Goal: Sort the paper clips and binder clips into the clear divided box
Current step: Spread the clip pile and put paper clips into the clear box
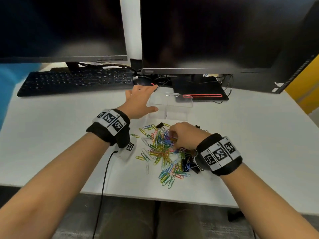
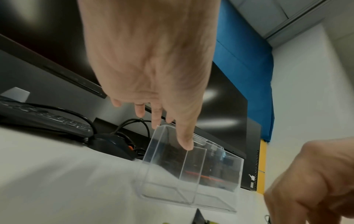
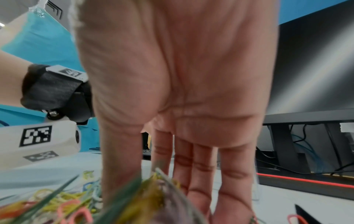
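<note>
A mixed pile of coloured paper clips (image 1: 162,152) lies on the white desk (image 1: 51,135), with black binder clips (image 1: 185,165) among them and one more at the pile's far edge (image 1: 159,125). Behind the pile stands the clear divided box (image 1: 179,102), which looks empty. My left hand (image 1: 148,99) spans the box's left end with fairly straight fingers. In the left wrist view its thumb (image 2: 186,145) touches the box (image 2: 220,174) near the divider. My right hand (image 1: 172,137) is dug into the pile, fingers bent down, and pinches a bunch of paper clips (image 3: 159,186). The fingertips are hidden.
A black keyboard (image 1: 77,80) and mouse (image 1: 141,81) lie behind the box to the left. Two dark monitors (image 1: 207,31) stand at the back, one on a base with a red line (image 1: 202,95). A black cable (image 1: 105,178) runs off the desk's front edge.
</note>
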Available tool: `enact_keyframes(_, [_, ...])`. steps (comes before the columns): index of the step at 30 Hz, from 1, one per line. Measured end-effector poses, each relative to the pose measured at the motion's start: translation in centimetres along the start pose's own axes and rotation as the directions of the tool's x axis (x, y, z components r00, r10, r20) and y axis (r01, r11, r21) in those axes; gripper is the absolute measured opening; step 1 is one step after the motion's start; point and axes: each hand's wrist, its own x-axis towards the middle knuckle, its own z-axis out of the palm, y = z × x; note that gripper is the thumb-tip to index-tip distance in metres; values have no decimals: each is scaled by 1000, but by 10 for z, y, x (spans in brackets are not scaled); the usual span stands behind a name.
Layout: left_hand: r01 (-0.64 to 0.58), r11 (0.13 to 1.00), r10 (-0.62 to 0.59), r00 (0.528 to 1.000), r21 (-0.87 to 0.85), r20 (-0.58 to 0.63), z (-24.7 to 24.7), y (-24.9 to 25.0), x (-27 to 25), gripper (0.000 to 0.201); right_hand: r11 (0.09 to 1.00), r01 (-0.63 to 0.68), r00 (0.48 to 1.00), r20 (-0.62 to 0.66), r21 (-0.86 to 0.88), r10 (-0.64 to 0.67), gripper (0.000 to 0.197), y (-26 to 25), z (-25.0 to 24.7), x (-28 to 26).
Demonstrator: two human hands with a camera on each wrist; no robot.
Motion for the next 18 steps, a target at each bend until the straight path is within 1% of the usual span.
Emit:
enact_keyframes(2, [-29, 999, 29, 999, -14, -16, 3, 0, 6, 67, 1000, -18, 1000, -24, 18, 18, 33, 1, -1, 2])
enact_keyframes(4, [-50, 998, 49, 999, -47, -17, 4, -1, 12, 56, 999, -15, 999, -41, 39, 17, 30, 4, 0, 3])
enact_keyframes(6, [-61, 995, 61, 998, -78, -2, 2, -2, 14, 51, 997, 2, 997, -81, 82, 4, 27, 7, -3, 3])
enact_keyframes(9, [-67, 993, 71, 997, -92, 35, -1, -4, 12, 51, 976, 20, 984, -176, 217, 19, 22, 10, -12, -2])
enact_keyframes(12, [-73, 993, 77, 996, -93, 38, -2, -5, 8, 51, 938, 34, 968, -246, 344, 55, 20, 13, -21, -7])
enact_keyframes(15, [-74, 990, 77, 997, -117, 27, 0, -5, 4, 51, 906, 30, 964, -250, 421, 85, 18, 16, -25, -10])
enact_keyframes(18, [-79, 991, 82, 996, -108, 20, 0, -3, 2, 51, 912, 26, 967, -243, 409, 82, 18, 17, -22, -10])
